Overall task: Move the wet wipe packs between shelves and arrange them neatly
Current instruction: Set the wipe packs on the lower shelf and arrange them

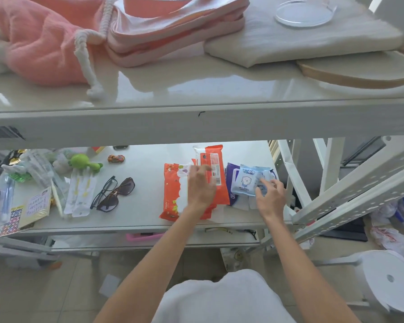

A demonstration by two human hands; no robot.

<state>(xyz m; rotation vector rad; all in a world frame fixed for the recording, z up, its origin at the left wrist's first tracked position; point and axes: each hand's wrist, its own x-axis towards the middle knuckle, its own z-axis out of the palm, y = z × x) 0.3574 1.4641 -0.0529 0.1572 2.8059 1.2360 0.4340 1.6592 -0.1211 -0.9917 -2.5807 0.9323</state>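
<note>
On the lower shelf, orange packs: glossy flat rectangles overlapping under left hand, fingers spread.
Blue packs: small soft pouches at right edge; right hand touches, grip unclear.
Room: open stretch toward sunglasses.

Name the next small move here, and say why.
Probably slide the orange packs square with each other: the left hand rests on them, and they lie overlapped and askew on the lower shelf. The right hand touches the small blue packs, tilted atop the purple pack, which could follow.
</note>
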